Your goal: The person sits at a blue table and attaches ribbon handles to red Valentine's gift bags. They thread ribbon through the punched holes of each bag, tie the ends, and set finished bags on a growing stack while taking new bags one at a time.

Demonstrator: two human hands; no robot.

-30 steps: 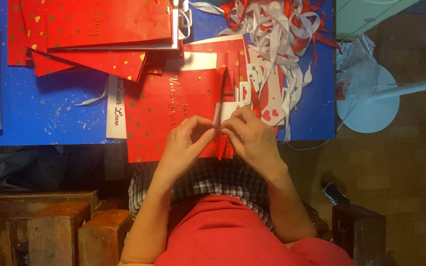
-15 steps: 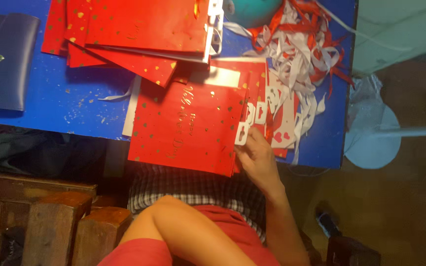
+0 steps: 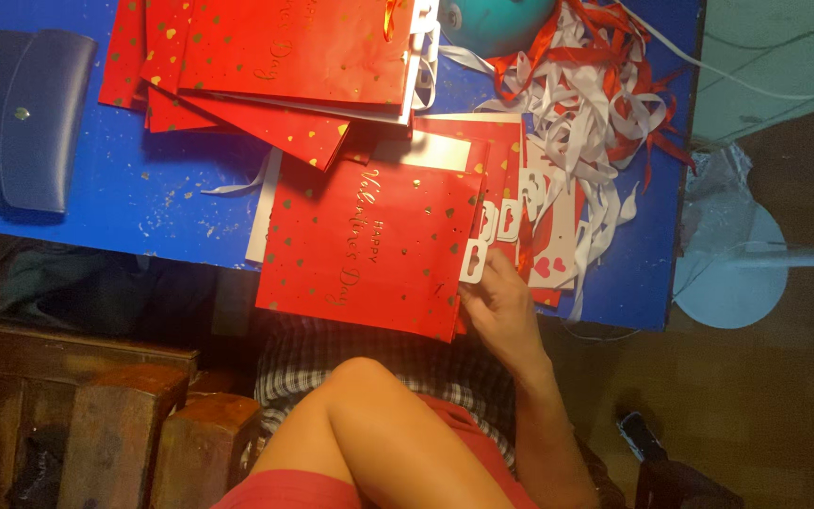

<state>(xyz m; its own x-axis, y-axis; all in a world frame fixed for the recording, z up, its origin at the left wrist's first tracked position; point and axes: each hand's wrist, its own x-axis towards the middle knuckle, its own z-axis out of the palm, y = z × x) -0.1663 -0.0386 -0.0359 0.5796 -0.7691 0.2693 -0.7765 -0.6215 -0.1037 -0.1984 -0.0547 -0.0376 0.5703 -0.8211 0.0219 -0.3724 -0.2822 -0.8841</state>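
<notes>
Pinching a white handle strip (image 3: 474, 261), the right hand (image 3: 504, 306) touches the red bag (image 3: 365, 245); left unseen.

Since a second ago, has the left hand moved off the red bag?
Yes. The left hand has pulled back off the red bag toward the body, leaving only its raised arm in view; the right hand is at the bag's edge.

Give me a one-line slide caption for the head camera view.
Right hand grips a white die-cut handle strip at the edge of a red gift bag on a blue table.
</notes>
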